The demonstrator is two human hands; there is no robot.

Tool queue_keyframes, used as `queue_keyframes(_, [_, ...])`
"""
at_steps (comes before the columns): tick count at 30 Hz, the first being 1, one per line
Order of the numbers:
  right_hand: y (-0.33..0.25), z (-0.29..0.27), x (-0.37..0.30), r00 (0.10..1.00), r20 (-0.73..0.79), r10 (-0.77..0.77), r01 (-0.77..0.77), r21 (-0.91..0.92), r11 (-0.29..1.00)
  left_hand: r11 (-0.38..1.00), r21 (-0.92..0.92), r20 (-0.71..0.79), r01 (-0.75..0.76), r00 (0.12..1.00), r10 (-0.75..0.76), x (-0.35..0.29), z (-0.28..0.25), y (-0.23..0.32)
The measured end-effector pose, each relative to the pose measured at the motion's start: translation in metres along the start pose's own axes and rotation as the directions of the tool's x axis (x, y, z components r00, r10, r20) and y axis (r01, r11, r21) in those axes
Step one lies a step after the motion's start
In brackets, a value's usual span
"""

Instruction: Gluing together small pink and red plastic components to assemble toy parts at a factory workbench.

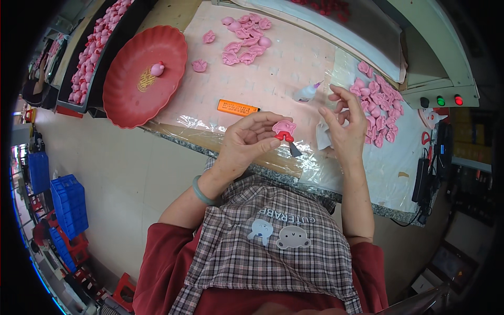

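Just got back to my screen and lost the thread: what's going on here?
Someone in a checked apron is working at a bench on small pink pieces. Their left hand holds a pink-and-red piece by its edge. The right hand is raised with fingers parted, nothing visible in its grip, close to a small white bottle. One pink pile lies to the right, another group farther back, and a single piece sits on the red plate.
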State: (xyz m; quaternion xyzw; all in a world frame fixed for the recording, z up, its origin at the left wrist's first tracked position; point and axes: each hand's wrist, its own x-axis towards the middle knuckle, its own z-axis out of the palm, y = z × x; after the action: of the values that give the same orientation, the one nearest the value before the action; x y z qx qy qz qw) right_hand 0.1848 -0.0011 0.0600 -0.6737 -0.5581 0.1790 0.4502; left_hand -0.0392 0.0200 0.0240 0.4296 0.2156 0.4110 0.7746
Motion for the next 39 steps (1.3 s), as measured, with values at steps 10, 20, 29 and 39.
queue_keyframes(10, [0.014, 0.024, 0.016, 0.984, 0.176, 0.004, 0.000, -0.025, 1.000, 0.990, -0.101, -0.029, 0.100, 0.994, -0.103, 0.000, 0.001, -0.001])
queue_keyframes(20, [0.006, -0.008, -0.009, 0.993, 0.112, 0.046, -0.105, 0.607, 0.788, 0.991, -0.093, -0.001, 0.096, 0.995, -0.097, 0.002, 0.005, -0.007])
queue_keyframes(29, [0.014, -0.039, -0.028, 0.973, 0.230, 0.017, -0.145, 0.553, 0.820, 0.984, -0.126, 0.058, 0.123, 0.991, -0.117, 0.008, 0.013, -0.017])
queue_keyframes(39, [-0.003, -0.038, -0.037, 0.976, 0.146, 0.163, -0.217, 0.547, 0.809, 0.995, -0.031, 0.076, 0.090, 0.993, -0.087, 0.010, 0.010, -0.023])
